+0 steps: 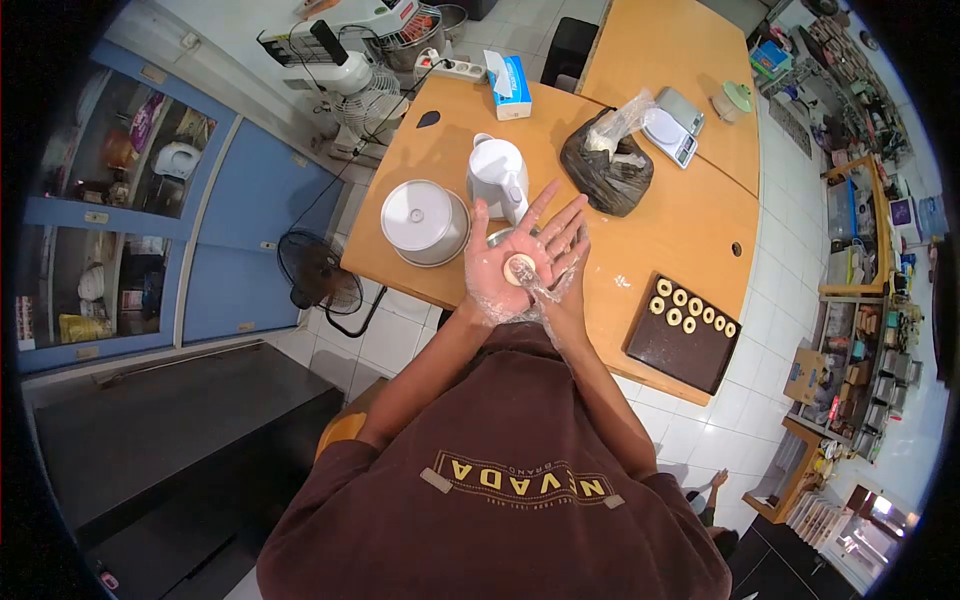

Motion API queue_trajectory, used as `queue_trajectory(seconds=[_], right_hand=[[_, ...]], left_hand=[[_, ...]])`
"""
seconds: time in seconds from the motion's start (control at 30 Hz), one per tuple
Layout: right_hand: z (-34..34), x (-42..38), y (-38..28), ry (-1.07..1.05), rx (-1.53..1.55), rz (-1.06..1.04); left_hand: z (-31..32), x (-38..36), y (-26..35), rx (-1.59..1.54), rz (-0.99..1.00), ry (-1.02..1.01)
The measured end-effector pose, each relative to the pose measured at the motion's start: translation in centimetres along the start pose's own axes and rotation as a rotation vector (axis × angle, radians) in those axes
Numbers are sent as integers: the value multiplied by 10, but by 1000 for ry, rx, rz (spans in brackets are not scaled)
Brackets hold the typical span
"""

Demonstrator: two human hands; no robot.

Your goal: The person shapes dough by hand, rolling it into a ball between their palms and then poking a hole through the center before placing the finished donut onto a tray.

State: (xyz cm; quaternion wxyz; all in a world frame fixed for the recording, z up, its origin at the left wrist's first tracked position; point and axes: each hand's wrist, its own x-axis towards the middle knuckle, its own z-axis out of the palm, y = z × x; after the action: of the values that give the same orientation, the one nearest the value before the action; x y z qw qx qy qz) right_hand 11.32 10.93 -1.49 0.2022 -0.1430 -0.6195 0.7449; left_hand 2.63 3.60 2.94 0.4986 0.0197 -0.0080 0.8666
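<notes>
My left hand (492, 268) is turned palm up above the table's near edge, its fingers spread. A small pale dough ring (511, 268) lies on that palm. My right hand (562, 288), in clear plastic, comes from the right with its fingertips together at the ring; the exact grip is partly hidden. Clear plastic also shows around my left wrist. Behind my hands, the rim of a metal bowl (497, 238) peeks out. To the right, a dark baking tray (678, 352) carries several similar dough rings (680, 297) along its far side.
On the wooden table (440, 110) stand a lidded white container (417, 216), a white electric kettle (496, 170), a tissue box (511, 88), a black plastic bag (607, 178) and a digital scale (668, 135). A black fan (318, 270) is left of the table. Another person's hand (719, 479) shows lower right.
</notes>
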Motion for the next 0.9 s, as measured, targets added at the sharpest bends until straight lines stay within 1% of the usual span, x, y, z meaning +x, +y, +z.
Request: queue_trajectory(seconds=[0.07,0.17,0.27,0.37,0.47,0.57,0.67,0.77,0.9], right_hand=[[5,1,-18,-4,48,33],[-2,1,-3,-38,-106,-48],[-2,2,1,-59,50,18],[-6,-1,16,-71,-18,19],[-5,1,16,-51,-85,12],[0,-1,8,-25,31,8],[12,5,-29,78,43,106],[-1,5,1,23,-153,12],[0,5,-9,16,-207,-46]], left_hand=[[1,0,1,-1,-3,3],[5,2,2,15,1,13],[9,2,2,62,8,15],[7,1,1,86,10,21],[0,1,2,69,14,20],[-4,0,4,29,17,15],[-3,0,3,29,24,20],[0,-1,2,34,23,6],[1,-1,2,39,23,0]])
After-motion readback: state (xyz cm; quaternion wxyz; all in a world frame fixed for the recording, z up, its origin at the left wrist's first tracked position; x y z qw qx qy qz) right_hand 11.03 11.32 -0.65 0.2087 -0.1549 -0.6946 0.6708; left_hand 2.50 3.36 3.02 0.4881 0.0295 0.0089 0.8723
